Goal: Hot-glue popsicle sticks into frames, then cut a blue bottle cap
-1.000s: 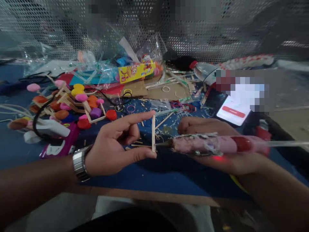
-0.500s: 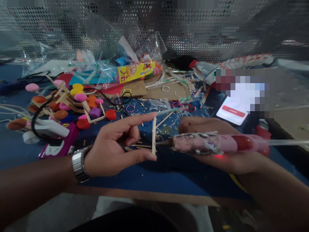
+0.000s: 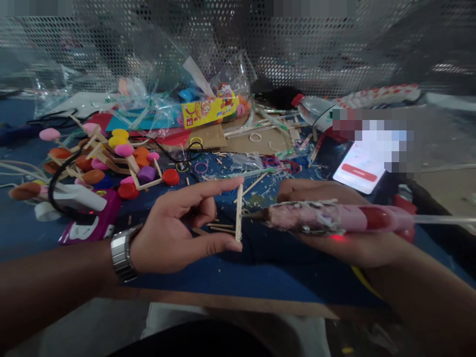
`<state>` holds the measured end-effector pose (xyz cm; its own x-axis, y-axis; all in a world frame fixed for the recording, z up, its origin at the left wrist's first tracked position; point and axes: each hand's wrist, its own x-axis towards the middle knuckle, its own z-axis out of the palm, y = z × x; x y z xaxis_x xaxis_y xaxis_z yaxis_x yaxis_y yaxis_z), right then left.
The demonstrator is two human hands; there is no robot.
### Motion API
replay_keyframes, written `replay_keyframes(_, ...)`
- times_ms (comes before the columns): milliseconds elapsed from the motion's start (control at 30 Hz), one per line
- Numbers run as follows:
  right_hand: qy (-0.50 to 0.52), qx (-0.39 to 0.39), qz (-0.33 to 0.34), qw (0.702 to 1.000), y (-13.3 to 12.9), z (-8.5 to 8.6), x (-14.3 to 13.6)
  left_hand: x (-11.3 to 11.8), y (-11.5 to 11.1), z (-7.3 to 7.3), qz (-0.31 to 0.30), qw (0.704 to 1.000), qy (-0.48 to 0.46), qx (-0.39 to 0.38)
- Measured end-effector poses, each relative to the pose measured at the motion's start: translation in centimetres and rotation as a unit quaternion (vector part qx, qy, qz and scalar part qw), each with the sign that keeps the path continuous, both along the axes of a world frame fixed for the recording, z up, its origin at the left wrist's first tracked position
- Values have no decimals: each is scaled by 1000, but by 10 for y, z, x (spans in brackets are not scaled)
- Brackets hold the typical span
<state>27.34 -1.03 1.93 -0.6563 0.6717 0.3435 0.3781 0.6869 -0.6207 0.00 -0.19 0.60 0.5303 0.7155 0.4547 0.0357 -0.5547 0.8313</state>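
Note:
Between thumb and index fingertip, my left hand [image 3: 182, 225] holds a short wooden stick [image 3: 239, 213] upright at its two ends. A metal watch [image 3: 124, 254] circles that wrist. My right hand [image 3: 334, 243] is wrapped round a pink glue gun [image 3: 316, 218], whose dark nozzle points left and meets or nearly meets the middle of the stick. A red light glows under the gun's body, and a clear glue stick [image 3: 442, 219] sticks out of its back end. Loose thin sticks [image 3: 221, 227] lie behind the held one.
Stick frames with coloured clay pieces [image 3: 126, 163] stand at the left, beside a purple power strip [image 3: 92, 218] with cables. A yellow-labelled package [image 3: 210, 111], cardboard [image 3: 260, 139] and a bottle [image 3: 316, 109] lie at the back. A lit phone [image 3: 359, 173] rests at the right.
The held stick and my left fingertips have shifted slightly to the right and down. The nozzle has moved slightly up and right, from the stick's lower part to nearer its middle.

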Motion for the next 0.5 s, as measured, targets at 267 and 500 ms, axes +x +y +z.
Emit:
replay_keyframes(267,17,-34,-6,999,-1,-2,4,0,-1,0,0,1000,-4,-6)
replay_keyframes(500,49,-7,8,999,0,-4,3,0,0,0,-10,1000,6,8)
